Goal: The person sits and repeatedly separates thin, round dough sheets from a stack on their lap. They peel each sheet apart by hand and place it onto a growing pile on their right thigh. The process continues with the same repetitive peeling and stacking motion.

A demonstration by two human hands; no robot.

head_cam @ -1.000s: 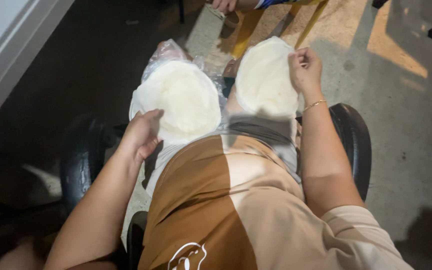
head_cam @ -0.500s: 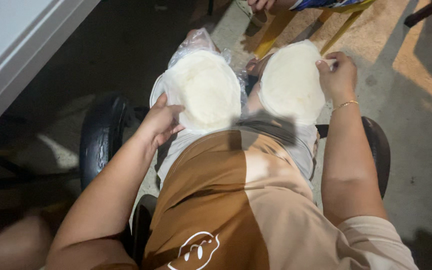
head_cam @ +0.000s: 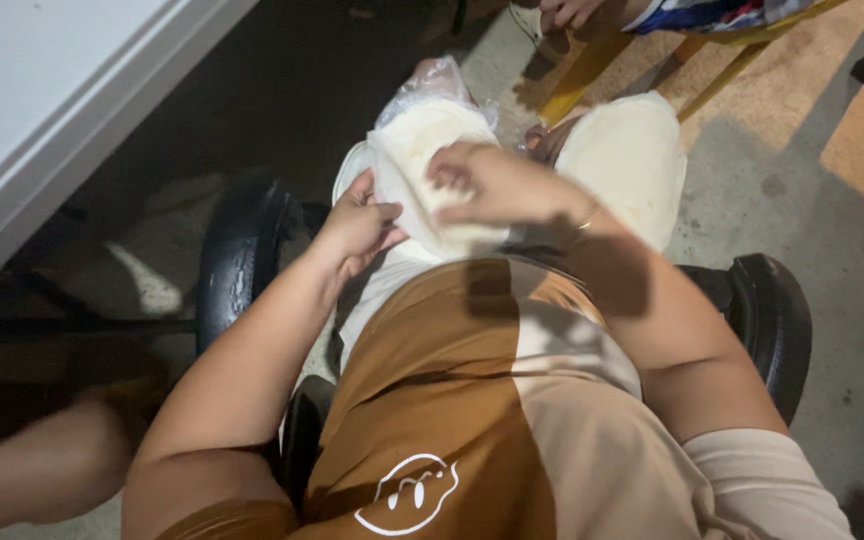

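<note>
wrappers (head_cam: 422,165) in a stack, left hand (head_cam: 357,228) gripping the edge; right hand (head_cam: 492,185), earlier holding the other stack (head_cam: 627,160), had crossed over to pinch the top sheet.

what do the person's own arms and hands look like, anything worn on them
Both arms are bare from the hands up past the elbows. The right arm ends in a short beige sleeve at the shoulder. A thin gold-coloured bangle circles the right wrist, just behind the right hand. The left hand and its wrist show no ring, watch or glove. No sleeve shows on the left arm.
</note>
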